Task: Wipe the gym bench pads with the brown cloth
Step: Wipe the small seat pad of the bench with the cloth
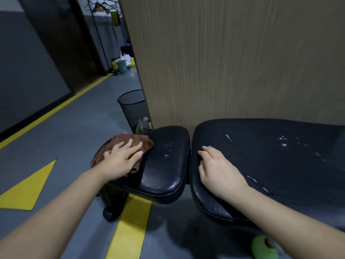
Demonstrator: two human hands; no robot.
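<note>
My left hand lies flat, fingers spread, pressing the crumpled brown cloth onto the far-left end of the small black padded seat pad. My right hand rests loosely curled, holding nothing, on the larger black pad just right of it.

Cloth on seat pad, left of back pad.

Brown cloth on black bench pad
</note>
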